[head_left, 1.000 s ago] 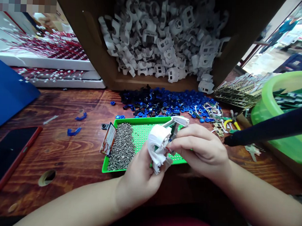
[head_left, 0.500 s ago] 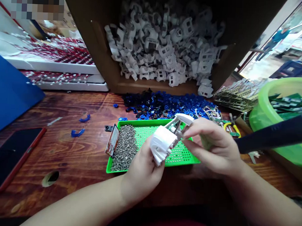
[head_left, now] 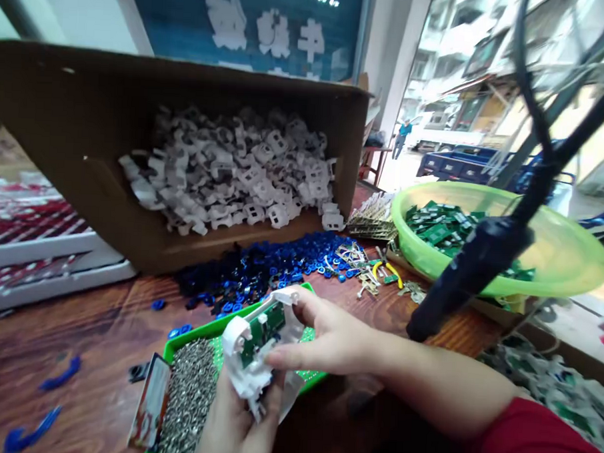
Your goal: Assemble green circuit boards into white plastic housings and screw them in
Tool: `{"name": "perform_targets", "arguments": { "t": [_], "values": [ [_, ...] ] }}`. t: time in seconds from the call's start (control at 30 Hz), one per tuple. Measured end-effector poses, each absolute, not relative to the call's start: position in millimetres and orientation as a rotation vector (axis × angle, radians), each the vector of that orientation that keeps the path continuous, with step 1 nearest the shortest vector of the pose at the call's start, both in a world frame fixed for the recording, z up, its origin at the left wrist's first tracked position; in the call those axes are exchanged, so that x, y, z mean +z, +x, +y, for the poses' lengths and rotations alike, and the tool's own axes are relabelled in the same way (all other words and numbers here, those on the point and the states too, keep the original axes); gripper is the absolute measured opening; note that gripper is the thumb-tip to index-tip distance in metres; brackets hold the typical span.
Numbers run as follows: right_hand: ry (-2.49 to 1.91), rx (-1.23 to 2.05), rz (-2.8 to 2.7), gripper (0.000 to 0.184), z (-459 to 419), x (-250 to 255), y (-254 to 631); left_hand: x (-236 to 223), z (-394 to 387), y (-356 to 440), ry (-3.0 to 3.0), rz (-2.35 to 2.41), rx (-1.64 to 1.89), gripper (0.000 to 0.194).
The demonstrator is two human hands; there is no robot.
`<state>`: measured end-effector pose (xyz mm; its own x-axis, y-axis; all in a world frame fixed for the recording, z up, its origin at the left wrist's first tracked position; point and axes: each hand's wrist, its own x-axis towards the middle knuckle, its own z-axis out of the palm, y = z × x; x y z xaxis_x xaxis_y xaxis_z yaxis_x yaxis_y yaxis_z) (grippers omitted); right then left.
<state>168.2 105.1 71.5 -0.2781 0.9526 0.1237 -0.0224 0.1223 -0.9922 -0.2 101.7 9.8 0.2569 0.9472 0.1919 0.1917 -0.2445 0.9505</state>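
Between my hands is a white plastic housing (head_left: 237, 340) with a green circuit board (head_left: 267, 328) seated inside it. From below, my left hand (head_left: 241, 417) is closed around the housing's lower part. My right hand (head_left: 322, 334) grips its right side, thumb resting on the inner parts and fingers behind the far edge. Under both hands lies a green perforated tray (head_left: 308, 380), its left part filled with small metal screws (head_left: 189, 392). A printed card (head_left: 151, 400) leans on the tray's left end.
A cardboard box (head_left: 103, 198) of white plastic parts (head_left: 244, 174) stands behind, with blue and black pieces (head_left: 260, 268) heaped in front. At right are a dark rod-like tool (head_left: 475, 274), a green basin (head_left: 544, 284) of circuit boards and yellow-handled pliers (head_left: 390, 270). Blue curved pieces (head_left: 35, 432) lie left.
The view has swung right, bringing the basin and street further in. The housing has been turned so its inside with the circuit board faces me, and my right hand now grips its side.
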Motion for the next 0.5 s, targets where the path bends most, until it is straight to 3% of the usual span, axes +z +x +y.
{"name": "perform_targets", "arguments": {
  "t": [0.5],
  "values": [
    [-1.210, 1.109, -1.418, 0.057, 53, 71, 171, 5, 93, 2, 2.069, 0.934, 1.021, 0.049]
  ]
}}
